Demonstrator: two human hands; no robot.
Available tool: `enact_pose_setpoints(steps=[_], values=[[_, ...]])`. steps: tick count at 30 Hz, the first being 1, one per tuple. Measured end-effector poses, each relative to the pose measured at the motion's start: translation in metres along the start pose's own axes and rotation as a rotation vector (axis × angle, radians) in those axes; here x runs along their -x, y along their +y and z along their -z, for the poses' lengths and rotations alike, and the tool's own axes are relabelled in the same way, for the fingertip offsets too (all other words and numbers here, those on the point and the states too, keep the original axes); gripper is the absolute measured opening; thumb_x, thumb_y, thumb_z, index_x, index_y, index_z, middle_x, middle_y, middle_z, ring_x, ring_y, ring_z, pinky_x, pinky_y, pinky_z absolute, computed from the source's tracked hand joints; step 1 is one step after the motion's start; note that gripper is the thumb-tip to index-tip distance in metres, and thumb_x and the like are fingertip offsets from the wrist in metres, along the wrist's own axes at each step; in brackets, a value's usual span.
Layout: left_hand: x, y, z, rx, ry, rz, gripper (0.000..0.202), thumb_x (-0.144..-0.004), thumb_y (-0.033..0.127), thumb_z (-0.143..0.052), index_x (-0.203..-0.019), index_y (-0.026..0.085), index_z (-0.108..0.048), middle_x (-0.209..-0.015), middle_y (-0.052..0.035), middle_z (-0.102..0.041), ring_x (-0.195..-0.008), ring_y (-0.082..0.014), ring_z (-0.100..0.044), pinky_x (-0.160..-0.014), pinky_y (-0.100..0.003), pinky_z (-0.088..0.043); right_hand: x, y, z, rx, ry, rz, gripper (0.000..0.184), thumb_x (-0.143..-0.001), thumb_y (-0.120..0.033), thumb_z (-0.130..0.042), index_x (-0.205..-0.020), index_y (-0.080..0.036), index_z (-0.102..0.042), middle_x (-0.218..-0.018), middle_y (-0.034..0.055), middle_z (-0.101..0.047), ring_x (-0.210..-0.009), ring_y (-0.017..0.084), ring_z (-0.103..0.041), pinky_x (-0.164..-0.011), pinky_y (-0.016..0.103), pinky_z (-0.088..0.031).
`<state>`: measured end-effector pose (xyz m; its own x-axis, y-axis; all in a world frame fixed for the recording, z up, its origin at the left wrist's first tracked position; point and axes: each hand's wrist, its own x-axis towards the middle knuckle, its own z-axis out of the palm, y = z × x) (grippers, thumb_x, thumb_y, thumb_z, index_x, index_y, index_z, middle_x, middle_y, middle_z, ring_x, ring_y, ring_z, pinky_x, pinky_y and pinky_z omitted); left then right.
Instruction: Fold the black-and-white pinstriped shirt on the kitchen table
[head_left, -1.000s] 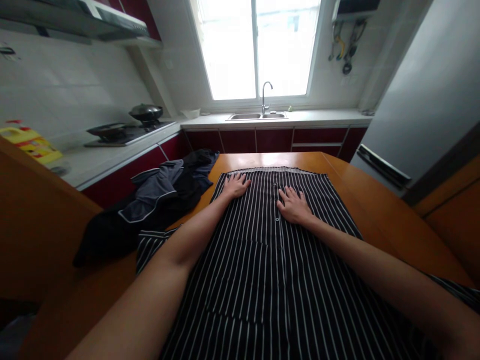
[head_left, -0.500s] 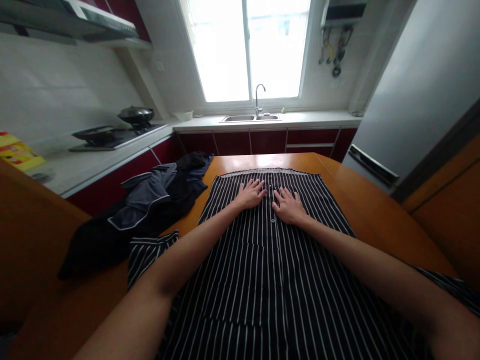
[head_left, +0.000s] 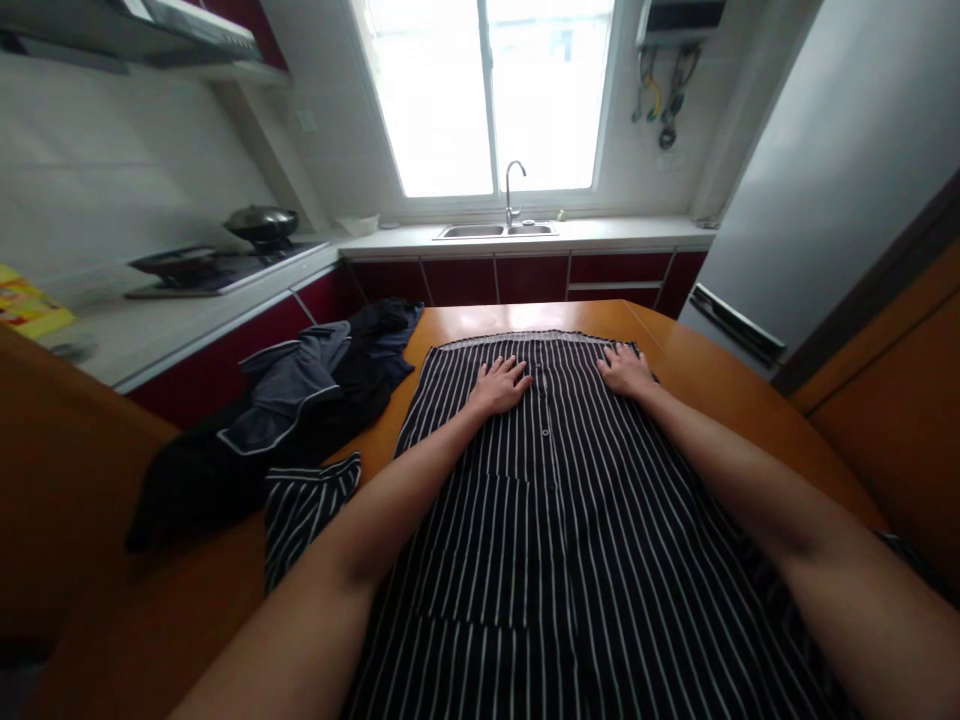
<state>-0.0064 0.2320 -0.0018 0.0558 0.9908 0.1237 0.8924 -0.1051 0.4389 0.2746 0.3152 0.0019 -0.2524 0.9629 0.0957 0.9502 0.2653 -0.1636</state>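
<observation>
A black shirt with white stripes [head_left: 480,540] lies spread front side up, its hem toward the far edge of the wooden table [head_left: 720,400]. A button line runs down its middle. My left hand [head_left: 500,385] rests flat on the cloth just left of the buttons, fingers spread. Near the shirt's far right corner, my right hand [head_left: 626,370] lies flat with its fingers apart. A striped sleeve [head_left: 307,500] sticks out to the left beside my left forearm. Neither hand grips the cloth.
A pile of dark and grey clothes [head_left: 292,390] lies on the table's left side. Beyond are a stove [head_left: 225,270] with a lidded pan [head_left: 261,224], a sink [head_left: 495,231] under the window, and a fridge [head_left: 810,170] at the right.
My right hand has slid across the shirt from beside the buttons to the far right corner. My left hand has stayed in place. The view has shifted slightly.
</observation>
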Motion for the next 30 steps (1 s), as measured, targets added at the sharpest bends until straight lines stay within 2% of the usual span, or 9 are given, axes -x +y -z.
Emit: enact_pose_setpoints(steps=[2,5,9,12,15,19,24,26,30], values=[[0.001,-0.005,0.015,0.209,0.069,0.036,0.045,-0.098,0.038,-0.053,-0.138,0.020,-0.062,-0.154,-0.0072,-0.051,-0.148,-0.0282,-0.036,-0.124,-0.047,-0.022,0.007,-0.007,0.006,0.005,0.079,0.025,0.061,-0.107,-0.038,-0.023,-0.154,-0.003,-0.038,-0.164,0.0271,-0.026,-0.153,0.035,-0.020,-0.120,0.058,-0.012],[0.018,-0.026,0.053,0.339,0.183,0.149,0.039,-0.096,0.023,-0.051,-0.132,0.015,-0.064,-0.143,-0.0098,-0.061,-0.134,-0.0233,-0.053,-0.117,-0.036,-0.037,0.040,-0.044,0.012,-0.043,0.124,0.154,0.058,-0.106,-0.037,-0.027,-0.156,-0.009,-0.038,-0.166,0.0202,-0.025,-0.155,0.031,-0.018,-0.122,0.057,-0.012],[0.081,-0.067,0.106,0.381,0.214,0.376,0.037,-0.088,0.017,-0.061,-0.124,0.010,-0.064,-0.126,-0.0161,-0.068,-0.118,-0.0266,-0.065,-0.103,-0.039,-0.051,0.105,-0.111,0.006,-0.163,0.002,0.464,0.060,-0.105,-0.045,-0.026,-0.157,-0.017,-0.038,-0.168,0.0124,-0.024,-0.156,0.027,-0.014,-0.123,0.057,-0.014],[0.136,-0.086,0.129,0.448,0.152,0.510,0.035,-0.084,0.018,-0.068,-0.118,0.009,-0.062,-0.112,-0.0165,-0.072,-0.102,-0.0266,-0.071,-0.087,-0.039,-0.060,0.137,-0.151,-0.005,-0.207,-0.091,0.604,0.062,-0.104,-0.046,-0.028,-0.158,-0.016,-0.037,-0.168,0.0122,-0.023,-0.157,0.027,-0.013,-0.123,0.058,-0.014],[0.173,-0.091,0.134,0.641,0.105,0.576,0.030,-0.083,0.011,-0.069,-0.112,0.011,-0.061,-0.112,-0.0158,-0.071,-0.098,-0.0219,-0.073,-0.084,-0.033,-0.061,0.146,-0.172,-0.016,-0.193,-0.125,0.610,0.061,-0.104,-0.043,-0.029,-0.157,-0.015,-0.037,-0.167,0.0138,-0.026,-0.156,0.028,-0.017,-0.122,0.059,-0.013],[0.187,-0.091,0.130,1.016,-0.033,0.690,0.030,-0.077,0.004,-0.076,-0.103,0.012,-0.064,-0.105,-0.0114,-0.072,-0.087,-0.0162,-0.073,-0.082,-0.028,-0.060,0.145,-0.174,-0.023,-0.168,-0.086,0.617,0.061,-0.104,-0.045,-0.028,-0.158,-0.017,-0.037,-0.166,0.0133,-0.027,-0.155,0.028,-0.019,-0.123,0.058,-0.013],[0.184,-0.095,0.128,1.019,-0.235,0.734,0.019,-0.075,0.013,-0.084,-0.085,0.012,-0.068,-0.074,0.0002,-0.066,-0.054,-0.0061,-0.060,-0.052,-0.014,-0.049,0.147,-0.171,-0.022,-0.143,-0.073,0.622,0.060,-0.105,-0.045,-0.027,-0.157,-0.019,-0.039,-0.166,0.0117,-0.028,-0.155,0.028,-0.019,-0.123,0.055,-0.014],[0.184,-0.097,0.127,1.021,-0.258,0.742,0.016,-0.077,0.014,-0.083,-0.078,0.011,-0.067,-0.067,0.0017,-0.062,-0.048,-0.0040,-0.053,-0.045,-0.011,-0.041,0.147,-0.172,-0.022,-0.142,-0.066,0.619,0.060,-0.105,-0.045,-0.027,-0.157,-0.019,-0.039,-0.166,0.0117,-0.029,-0.155,0.028,-0.020,-0.123,0.055,-0.014],[0.183,-0.100,0.122,1.058,-0.251,0.744,0.010,-0.079,0.009,-0.078,-0.079,0.012,-0.068,-0.071,0.0006,-0.063,-0.049,-0.0042,-0.053,-0.042,-0.011,-0.038,0.147,-0.173,-0.024,-0.149,-0.058,0.620,0.060,-0.105,-0.046,-0.027,-0.157,-0.019,-0.040,-0.166,0.0121,-0.030,-0.155,0.028,-0.021,-0.123,0.056,-0.014]])
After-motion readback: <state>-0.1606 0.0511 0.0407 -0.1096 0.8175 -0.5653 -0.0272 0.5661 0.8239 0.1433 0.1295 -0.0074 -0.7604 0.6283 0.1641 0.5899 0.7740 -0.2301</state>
